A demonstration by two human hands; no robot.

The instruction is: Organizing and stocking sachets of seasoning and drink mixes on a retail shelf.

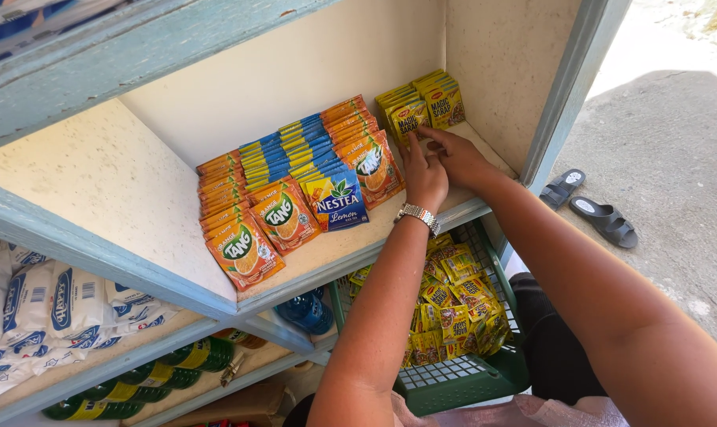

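Note:
Both my hands reach onto a cream shelf at its right end. My left hand, with a silver watch on the wrist, touches the front of a row of small yellow sachets. My right hand rests just beside it, fingers on the same yellow sachets. Whether either hand grips a sachet is hidden by the fingers. To the left of the hands lie rows of orange drink-powder sachets and blue-and-yellow sachets.
A green plastic basket below my arms holds several more yellow sachets. Lower shelves carry white bags and green bottles. A pair of black sandals lies on the concrete at the right.

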